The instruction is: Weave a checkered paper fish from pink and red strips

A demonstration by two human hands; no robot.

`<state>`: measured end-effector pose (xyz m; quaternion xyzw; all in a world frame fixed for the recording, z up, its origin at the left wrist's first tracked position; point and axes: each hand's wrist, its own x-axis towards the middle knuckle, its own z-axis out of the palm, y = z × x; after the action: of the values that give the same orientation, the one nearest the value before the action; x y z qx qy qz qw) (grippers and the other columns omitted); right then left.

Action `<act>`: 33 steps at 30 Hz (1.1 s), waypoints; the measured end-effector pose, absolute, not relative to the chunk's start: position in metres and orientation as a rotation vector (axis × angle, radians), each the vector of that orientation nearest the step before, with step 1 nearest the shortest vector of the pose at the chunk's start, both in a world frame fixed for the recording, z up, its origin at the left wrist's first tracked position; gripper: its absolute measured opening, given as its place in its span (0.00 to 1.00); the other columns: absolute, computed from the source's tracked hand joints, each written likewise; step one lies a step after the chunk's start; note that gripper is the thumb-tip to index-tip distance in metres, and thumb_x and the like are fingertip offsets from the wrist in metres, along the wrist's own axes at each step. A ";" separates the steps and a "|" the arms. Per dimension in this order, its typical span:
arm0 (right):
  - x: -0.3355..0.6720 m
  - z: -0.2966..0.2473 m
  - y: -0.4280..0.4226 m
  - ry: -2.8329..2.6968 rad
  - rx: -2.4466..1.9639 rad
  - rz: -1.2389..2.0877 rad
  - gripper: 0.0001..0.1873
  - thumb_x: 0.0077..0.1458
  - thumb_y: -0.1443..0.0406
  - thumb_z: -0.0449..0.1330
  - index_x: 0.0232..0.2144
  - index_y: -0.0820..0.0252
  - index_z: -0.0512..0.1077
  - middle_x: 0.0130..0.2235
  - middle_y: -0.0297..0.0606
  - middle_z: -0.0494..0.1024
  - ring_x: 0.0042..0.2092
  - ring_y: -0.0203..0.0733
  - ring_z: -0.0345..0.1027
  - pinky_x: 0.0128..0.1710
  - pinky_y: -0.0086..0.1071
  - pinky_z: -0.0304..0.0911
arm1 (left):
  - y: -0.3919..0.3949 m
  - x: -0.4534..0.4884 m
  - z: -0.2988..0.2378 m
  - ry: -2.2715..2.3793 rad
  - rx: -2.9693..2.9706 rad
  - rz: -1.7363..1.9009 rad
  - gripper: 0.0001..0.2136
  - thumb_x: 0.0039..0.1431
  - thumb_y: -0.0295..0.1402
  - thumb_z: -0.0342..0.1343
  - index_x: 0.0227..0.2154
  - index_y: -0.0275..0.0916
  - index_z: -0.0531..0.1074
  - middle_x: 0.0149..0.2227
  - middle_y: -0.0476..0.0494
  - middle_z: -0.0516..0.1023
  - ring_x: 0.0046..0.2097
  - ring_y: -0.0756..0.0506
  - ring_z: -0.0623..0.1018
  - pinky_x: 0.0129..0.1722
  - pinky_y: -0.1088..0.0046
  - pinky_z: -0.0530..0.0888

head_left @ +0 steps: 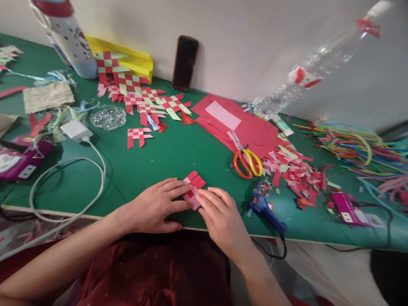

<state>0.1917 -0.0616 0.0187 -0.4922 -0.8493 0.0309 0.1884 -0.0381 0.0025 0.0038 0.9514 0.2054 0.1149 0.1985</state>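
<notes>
A small woven piece of red and pink paper strips [194, 187] lies on the green table [178, 148] near its front edge. My left hand [156, 206] rests flat on the table with its fingers stretched over the left side of the piece, pressing it down. My right hand [221, 219] comes in from the right, its fingertips pinched on the pink lower edge of the same piece. Part of the weave is hidden under both sets of fingers.
Orange and yellow scissors [245, 161] lie on red paper sheets [242, 125]. Paper scraps [296, 172], a blue glue gun [266, 208], finished woven pieces [140, 95], a white charger and cable [76, 131], a phone [185, 63], a bottle [72, 38] and coloured strips [357, 146] crowd the table.
</notes>
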 end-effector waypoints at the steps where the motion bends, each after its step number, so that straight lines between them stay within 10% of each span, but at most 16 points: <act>1: 0.188 0.015 -0.062 -2.399 -1.390 0.056 0.17 0.63 0.69 0.54 0.52 0.58 0.71 0.52 0.40 0.77 0.53 0.49 0.65 0.50 0.44 0.65 | 0.003 -0.038 0.003 0.578 2.659 0.318 0.25 0.56 0.42 0.60 0.56 0.46 0.68 0.65 0.40 0.61 0.66 0.37 0.60 0.64 0.53 0.58; 24: 0.178 -0.006 -0.063 -2.106 -1.499 0.104 0.11 0.61 0.67 0.58 0.43 0.50 0.77 0.45 0.35 0.81 0.46 0.46 0.70 0.46 0.43 0.63 | -0.003 -0.041 0.010 0.684 2.728 0.367 0.24 0.56 0.44 0.61 0.55 0.46 0.68 0.59 0.40 0.67 0.64 0.35 0.61 0.66 0.46 0.51; 33: 0.178 -0.007 -0.064 -2.110 -1.503 0.096 0.11 0.60 0.68 0.59 0.44 0.51 0.76 0.46 0.34 0.81 0.47 0.47 0.70 0.47 0.44 0.63 | -0.014 -0.049 0.001 0.672 2.777 0.393 0.34 0.63 0.57 0.45 0.61 0.35 0.62 0.59 0.37 0.69 0.62 0.39 0.66 0.67 0.56 0.53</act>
<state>0.1776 -0.0638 -0.0066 -0.5581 -0.7834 0.0358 0.2711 -0.0486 -0.0138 0.0012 0.9549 0.2311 0.1351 0.1282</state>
